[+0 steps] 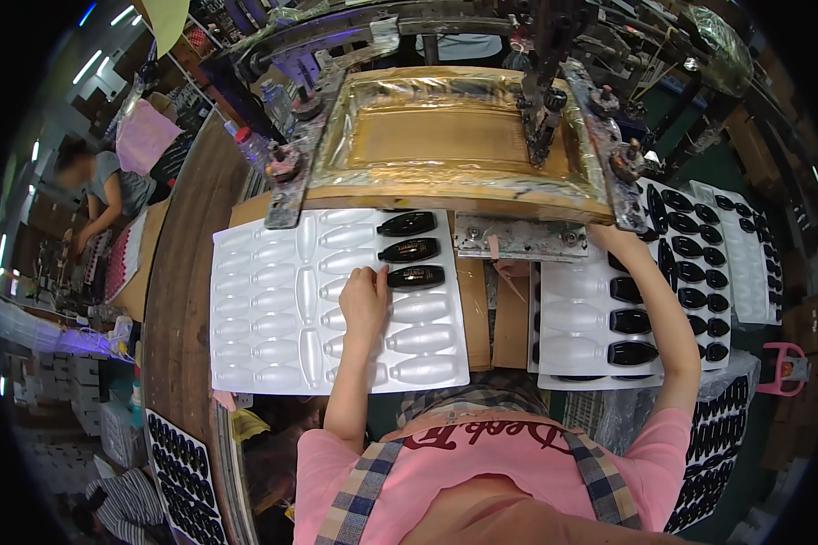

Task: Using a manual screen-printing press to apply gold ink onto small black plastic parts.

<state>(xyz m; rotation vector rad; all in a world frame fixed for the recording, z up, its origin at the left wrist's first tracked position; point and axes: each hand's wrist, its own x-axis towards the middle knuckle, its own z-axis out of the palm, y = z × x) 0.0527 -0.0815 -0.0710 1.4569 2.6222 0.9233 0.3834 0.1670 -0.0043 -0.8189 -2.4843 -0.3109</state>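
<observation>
The left hand is being held with its fingers curled at the left end of the lowest printed-row bottle; whether that bottle is being gripped cannot be told. The right hand is being partly hidden at the lower right corner of a wooden-edged printing frame, so its opening and any hold cannot be told.

The bottle is being shown as glossy black and tapered, lying on its side with small gold print on it. It is being carried in the right-hand column of a white moulded tray, where three black bottles are being counted, one above another; the remaining visible hollows are being left unfilled.

Under the right forearm, four black bottles are being seen in a second white tray, the top one partly covered. Farther right, many more dark pieces are being held in other trays. One brown wooden counter is being seen at the left, and two other people are being glimpsed beyond it.
</observation>
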